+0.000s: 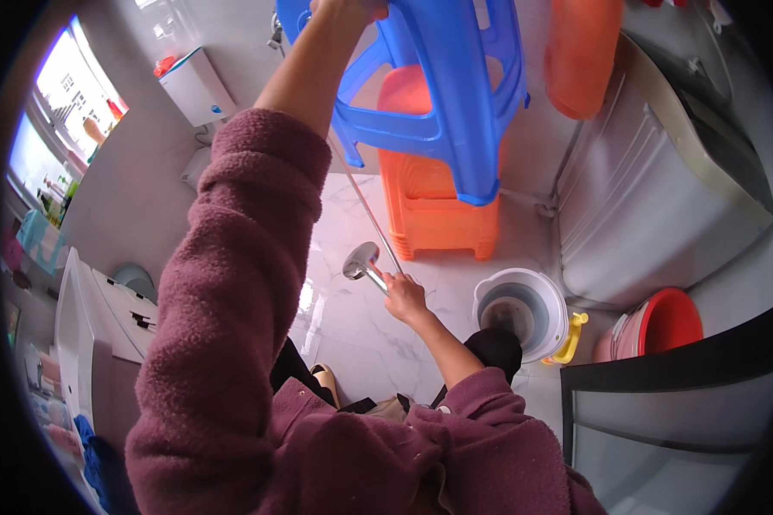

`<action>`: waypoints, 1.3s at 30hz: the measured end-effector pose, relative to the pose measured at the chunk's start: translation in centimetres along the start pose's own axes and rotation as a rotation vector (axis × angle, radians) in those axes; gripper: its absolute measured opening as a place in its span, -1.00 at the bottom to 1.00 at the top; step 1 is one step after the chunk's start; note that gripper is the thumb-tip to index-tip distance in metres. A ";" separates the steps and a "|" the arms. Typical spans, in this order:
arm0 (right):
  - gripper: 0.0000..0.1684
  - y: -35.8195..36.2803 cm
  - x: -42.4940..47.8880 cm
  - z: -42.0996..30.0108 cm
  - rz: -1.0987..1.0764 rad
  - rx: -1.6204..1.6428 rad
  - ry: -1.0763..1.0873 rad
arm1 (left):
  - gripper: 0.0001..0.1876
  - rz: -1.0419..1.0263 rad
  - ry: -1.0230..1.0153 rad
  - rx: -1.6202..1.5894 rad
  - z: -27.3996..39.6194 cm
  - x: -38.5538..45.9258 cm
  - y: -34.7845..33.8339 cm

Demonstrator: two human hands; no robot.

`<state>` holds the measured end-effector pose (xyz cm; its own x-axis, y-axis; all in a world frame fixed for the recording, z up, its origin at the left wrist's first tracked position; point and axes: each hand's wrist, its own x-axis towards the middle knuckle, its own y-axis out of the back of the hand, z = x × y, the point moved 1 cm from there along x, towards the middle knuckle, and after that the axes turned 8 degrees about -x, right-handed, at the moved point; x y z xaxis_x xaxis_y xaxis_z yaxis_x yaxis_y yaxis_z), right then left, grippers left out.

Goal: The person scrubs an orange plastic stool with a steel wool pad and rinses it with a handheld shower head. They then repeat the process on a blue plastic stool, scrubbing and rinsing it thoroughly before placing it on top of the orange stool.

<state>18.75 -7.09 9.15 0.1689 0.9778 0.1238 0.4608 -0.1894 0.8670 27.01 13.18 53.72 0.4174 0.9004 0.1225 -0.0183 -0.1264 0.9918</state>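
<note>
My left hand (pixel 351 8) is at the top edge of the view, partly cut off, and grips a blue plastic stool (pixel 454 96). The stool is held up and tilted, its legs pointing down towards me. Lower down, my right hand (pixel 406 297) is closed around the handle of a chrome shower head (pixel 362 259). A thin metal hose (pixel 367 209) runs from near that hand up behind the blue stool. Under and behind the blue stool stands a stack of orange plastic stools (pixel 444 222) on the tiled floor, partly hidden by it.
A white bucket (pixel 554 302) holding water stands by my right knee, with a yellow plastic item (pixel 574 335) beside it. A washing machine (pixel 644 187), a red bucket (pixel 683 322) and a dark-framed door (pixel 657 380) line the right. A washbasin cabinet (pixel 119 315) is left. An orange tub (pixel 583 61) is upper right.
</note>
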 end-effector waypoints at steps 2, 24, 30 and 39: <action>-0.64 0.4 -0.2 -0.2 -0.003 0.002 0.028 | -0.53 -0.046 -0.006 0.013 1.7 0.9 -2.5; -0.72 1.8 -1.1 -1.2 0.012 -0.120 0.062 | -0.48 -0.622 0.388 -1.994 6.6 0.4 -21.2; -0.82 1.2 -0.6 0.3 0.085 -0.005 -0.125 | -0.56 -0.730 0.314 -2.228 0.0 -3.5 -25.6; -0.56 1.4 0.1 -1.0 0.208 0.225 -0.348 | -0.51 -0.762 0.568 -1.709 -8.7 -21.4 -37.6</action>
<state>18.53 -7.18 10.84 0.5424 0.8361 0.0817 0.5572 -0.4308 0.7098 10.85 2.34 14.13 0.4758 0.6145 -0.6293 -0.8676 0.4454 -0.2211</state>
